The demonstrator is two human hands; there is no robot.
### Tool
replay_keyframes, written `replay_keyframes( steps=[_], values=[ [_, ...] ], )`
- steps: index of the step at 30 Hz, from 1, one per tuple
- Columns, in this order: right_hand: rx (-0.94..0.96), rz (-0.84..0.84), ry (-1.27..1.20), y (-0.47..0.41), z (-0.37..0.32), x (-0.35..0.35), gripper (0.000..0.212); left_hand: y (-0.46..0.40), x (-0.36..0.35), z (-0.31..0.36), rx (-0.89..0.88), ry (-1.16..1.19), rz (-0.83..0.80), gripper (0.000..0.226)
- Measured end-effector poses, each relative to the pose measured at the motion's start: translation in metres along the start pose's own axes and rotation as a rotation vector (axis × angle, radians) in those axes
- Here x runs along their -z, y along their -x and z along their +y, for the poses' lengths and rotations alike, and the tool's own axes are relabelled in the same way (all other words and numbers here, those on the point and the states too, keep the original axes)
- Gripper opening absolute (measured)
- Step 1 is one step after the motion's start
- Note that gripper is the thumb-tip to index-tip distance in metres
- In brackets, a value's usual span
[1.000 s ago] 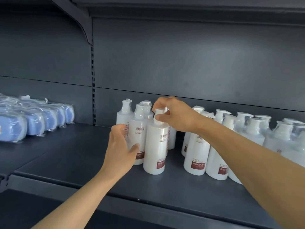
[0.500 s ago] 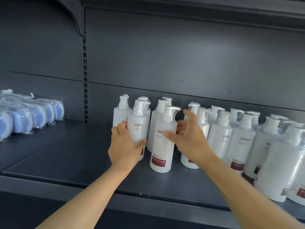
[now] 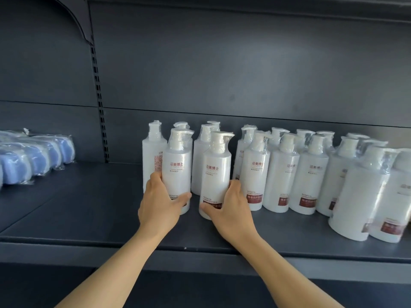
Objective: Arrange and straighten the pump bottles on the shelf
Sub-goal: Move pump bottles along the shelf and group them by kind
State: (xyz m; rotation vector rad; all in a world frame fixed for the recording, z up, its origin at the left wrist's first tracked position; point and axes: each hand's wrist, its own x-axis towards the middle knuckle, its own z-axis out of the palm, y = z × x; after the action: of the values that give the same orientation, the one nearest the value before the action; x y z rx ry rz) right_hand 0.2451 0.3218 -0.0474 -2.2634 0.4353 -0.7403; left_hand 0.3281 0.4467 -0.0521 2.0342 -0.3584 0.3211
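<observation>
Several white pump bottles with dark red labels stand on a dark grey shelf (image 3: 89,214). My left hand (image 3: 159,204) grips the lower part of one front bottle (image 3: 176,165), thumb across its label. My right hand (image 3: 231,210) grips the base of the front bottle beside it (image 3: 215,172), thumb over the red label. Both bottles stand upright, a small gap apart. A back row of bottles (image 3: 201,156) stands behind them. More bottles (image 3: 282,174) run in a row to the right, and the nearest two (image 3: 364,196) sit close to the shelf's front edge.
Blue packets in clear wrap (image 3: 33,158) lie in a row on the shelf's left side. A slotted upright (image 3: 99,103) splits the back panel. The shelf's front lip (image 3: 311,261) runs below my wrists.
My right hand dropped from the bottle's pump head to its base and now grips it. The left hand stayed on its bottle. The view shifted right, showing more bottles.
</observation>
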Motion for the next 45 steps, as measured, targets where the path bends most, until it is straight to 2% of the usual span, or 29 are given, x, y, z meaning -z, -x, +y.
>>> replay_keyframes(
  steps=[7,13,19,24,26,30,35,38,45],
  values=[
    [-0.050,0.028,-0.087,0.032,0.024,0.046,0.046,0.036,-0.014,0.024,-0.087,0.029,-0.054,0.063],
    [-0.086,0.093,-0.102,0.050,0.056,0.100,0.044,0.072,-0.056,0.061,-0.136,0.109,-0.171,0.060],
    [-0.110,0.144,-0.126,0.053,0.090,0.139,0.045,0.096,-0.098,0.095,-0.155,0.176,-0.217,0.060],
    [-0.085,0.169,-0.052,0.054,0.101,0.145,0.047,0.106,-0.120,0.110,-0.172,0.189,-0.201,0.062],
    [-0.070,0.194,0.065,0.057,0.104,0.145,0.048,0.107,-0.122,0.108,-0.175,0.197,-0.205,0.064],
    [-0.008,0.305,0.347,0.066,0.114,0.139,0.065,0.112,-0.117,0.097,-0.196,0.204,-0.248,0.066],
    [-0.014,0.283,0.319,0.060,0.119,0.143,0.049,0.109,-0.121,0.099,-0.204,0.162,-0.234,0.066],
    [-0.018,0.331,0.316,0.057,0.123,0.140,0.043,0.107,-0.124,0.102,-0.212,0.150,-0.239,0.065],
    [-0.041,0.374,0.320,0.053,0.125,0.136,0.040,0.103,-0.127,0.106,-0.232,0.116,-0.238,0.062]
  ],
)
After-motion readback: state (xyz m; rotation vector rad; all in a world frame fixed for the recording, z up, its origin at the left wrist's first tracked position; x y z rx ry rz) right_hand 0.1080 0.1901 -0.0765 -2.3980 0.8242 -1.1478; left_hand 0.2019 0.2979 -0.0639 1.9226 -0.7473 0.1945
